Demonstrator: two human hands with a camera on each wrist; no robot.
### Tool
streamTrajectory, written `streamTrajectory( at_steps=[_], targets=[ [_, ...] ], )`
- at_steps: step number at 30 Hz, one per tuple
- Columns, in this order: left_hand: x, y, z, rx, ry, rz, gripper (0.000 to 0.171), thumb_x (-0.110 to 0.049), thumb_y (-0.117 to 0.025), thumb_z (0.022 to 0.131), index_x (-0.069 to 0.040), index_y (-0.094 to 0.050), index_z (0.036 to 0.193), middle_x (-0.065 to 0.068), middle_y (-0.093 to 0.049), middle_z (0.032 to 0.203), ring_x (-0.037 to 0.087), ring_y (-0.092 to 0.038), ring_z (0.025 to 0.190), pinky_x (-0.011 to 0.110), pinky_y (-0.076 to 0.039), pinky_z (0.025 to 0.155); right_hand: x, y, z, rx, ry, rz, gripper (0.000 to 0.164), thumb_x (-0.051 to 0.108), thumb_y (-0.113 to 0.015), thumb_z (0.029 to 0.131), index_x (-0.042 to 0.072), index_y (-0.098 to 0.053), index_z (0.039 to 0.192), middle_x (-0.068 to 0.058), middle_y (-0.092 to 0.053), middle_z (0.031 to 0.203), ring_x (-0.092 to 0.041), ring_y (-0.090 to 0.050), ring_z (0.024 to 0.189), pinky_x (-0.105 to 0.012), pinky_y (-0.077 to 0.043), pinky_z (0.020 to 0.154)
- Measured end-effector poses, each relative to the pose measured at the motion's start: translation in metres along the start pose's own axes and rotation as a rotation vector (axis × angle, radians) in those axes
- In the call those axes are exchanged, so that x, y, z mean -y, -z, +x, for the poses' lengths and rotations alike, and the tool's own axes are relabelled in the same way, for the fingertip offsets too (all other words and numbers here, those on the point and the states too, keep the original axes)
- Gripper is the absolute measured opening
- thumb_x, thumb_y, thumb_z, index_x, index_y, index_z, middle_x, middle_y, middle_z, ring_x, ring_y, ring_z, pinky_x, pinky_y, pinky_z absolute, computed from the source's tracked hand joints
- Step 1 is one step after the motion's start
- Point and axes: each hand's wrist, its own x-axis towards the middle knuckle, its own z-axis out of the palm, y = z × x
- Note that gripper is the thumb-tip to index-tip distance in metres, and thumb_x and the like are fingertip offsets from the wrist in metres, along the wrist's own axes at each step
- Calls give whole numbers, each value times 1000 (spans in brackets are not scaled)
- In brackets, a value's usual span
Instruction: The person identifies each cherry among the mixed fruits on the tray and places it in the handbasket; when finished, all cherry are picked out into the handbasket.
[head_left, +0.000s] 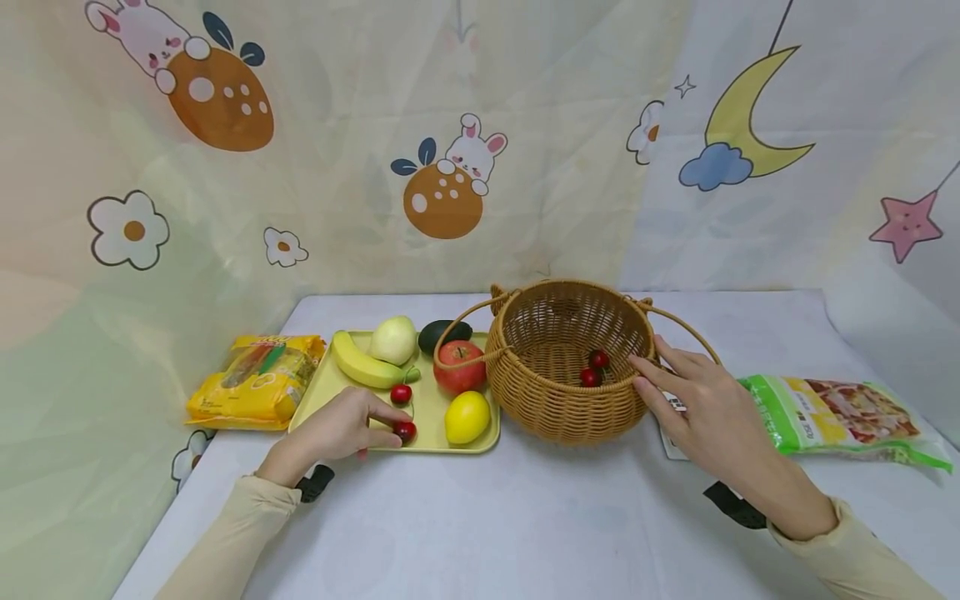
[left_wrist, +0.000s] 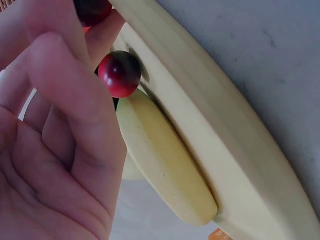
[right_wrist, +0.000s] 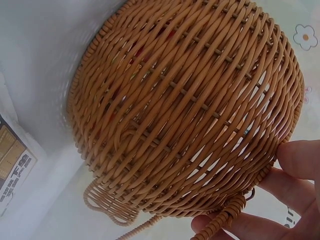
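Right now my left hand (head_left: 347,423) is nearly closed, pinching a cherry (head_left: 405,432) between thumb and forefinger at the front of the yellow tray (head_left: 428,421). I reach in from the left with the wrist bent and the back of the hand upward; seen from the left wrist, my other fingers fold toward the palm. I can't tell whether that cherry is off the tray or touching it. A second cherry (head_left: 401,394) lies just beyond my fingers, by the stem end of the banana (head_left: 363,365), and the lemon (head_left: 467,417) sits to the right of my pinch.

My right hand (head_left: 708,408) comes in from the other side, forearm slanting up and inward, palm down. Its fingers are only slightly bent, parted enough to take the right rim of the wicker basket (head_left: 570,412) between thumb and fingers, close to where the handle (head_left: 686,323) joins; the right wrist view shows a fingertip behind that handle. The basket stands upright beside the tray, and two more cherries (head_left: 590,377) rest inside it, toward my right hand.
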Motion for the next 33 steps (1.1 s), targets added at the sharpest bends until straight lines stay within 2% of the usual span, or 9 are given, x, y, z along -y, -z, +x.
streamTrajectory(
  at_steps=[10,13,17,20,25,27,33],
  targets=[
    [0,3,2,15,-1,28,36,-22,-83,87,-16,-78,122,3,-78,108,17,-56,42,26,-45,43,0,0,1,-1,-10,7,35,18,-76,90,12,-75,125,-27,-60,141,-45,-66,116,-63,-57,80],
    [-1,6,1,28,7,32,37,-24,-83,87,-16,-77,123,1,-77,106,20,-57,43,25,-44,43,-1,0,1,-5,-3,7,35,18,-76,90,11,-75,125,-28,-60,141,-45,-66,115,-63,-57,80],
    [-4,13,1,38,24,24,39,-26,-82,87,-17,-76,125,1,-78,108,18,-56,43,24,-44,43,-1,0,1,-8,0,11,35,18,-76,90,12,-76,125,-28,-60,141,-46,-66,115,-64,-57,80],
    [-9,21,1,33,25,22,39,-24,-83,87,-16,-77,124,5,-78,113,17,-55,43,25,-46,44,0,0,1,-9,-1,9,36,18,-76,90,12,-76,125,-27,-61,141,-45,-66,115,-63,-57,79],
    [-18,36,5,33,8,25,37,-22,-83,86,-15,-77,123,7,-78,113,33,-61,46,26,-46,44,-1,-1,0,-8,1,4,36,18,-77,90,12,-76,125,-27,-61,140,-45,-66,114,-63,-57,80],
    [-23,43,7,38,-1,33,38,-22,-83,86,-15,-77,123,5,-79,112,35,-62,48,25,-45,44,-1,-1,0,-9,2,5,35,18,-77,90,12,-76,125,-27,-61,140,-45,-67,114,-63,-57,80],
    [-43,69,19,43,12,52,36,-24,-83,86,-19,-78,122,4,-78,114,20,-60,47,27,-51,51,-2,-2,1,-18,13,4,35,18,-76,90,11,-76,125,-28,-60,140,-45,-67,114,-62,-57,79]
  ],
)
